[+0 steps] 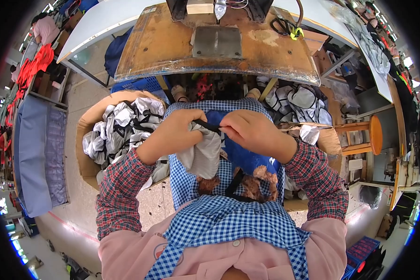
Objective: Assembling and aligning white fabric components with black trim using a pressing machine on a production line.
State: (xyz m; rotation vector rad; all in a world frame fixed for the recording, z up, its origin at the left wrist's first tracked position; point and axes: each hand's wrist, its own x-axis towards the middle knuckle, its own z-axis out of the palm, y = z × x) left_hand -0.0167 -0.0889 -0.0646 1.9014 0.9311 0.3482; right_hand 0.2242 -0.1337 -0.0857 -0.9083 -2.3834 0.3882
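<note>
Above my lap, my left hand (175, 133) is closed around a light grey cloth piece (204, 156) that hangs down below the fingers. A black strip (206, 125) runs along the top of this cloth, stretched between both hands. My right hand (254, 130) pinches the strip's other end between thumb and fingertips. Whether the strip is sewn to the cloth cannot be made out, as the fingers cover part of it. Under the hands lies a blue-and-white checked apron (228, 214) with a dark blue panel (247, 156).
Ahead stands a worn wooden machine table (168, 42) with a metal plate (216, 42). A cardboard box (86, 126) of grey-and-black cloth pieces (121, 121) sits at my left. More such pieces (298, 102) lie at my right, near a wooden stool (375, 135).
</note>
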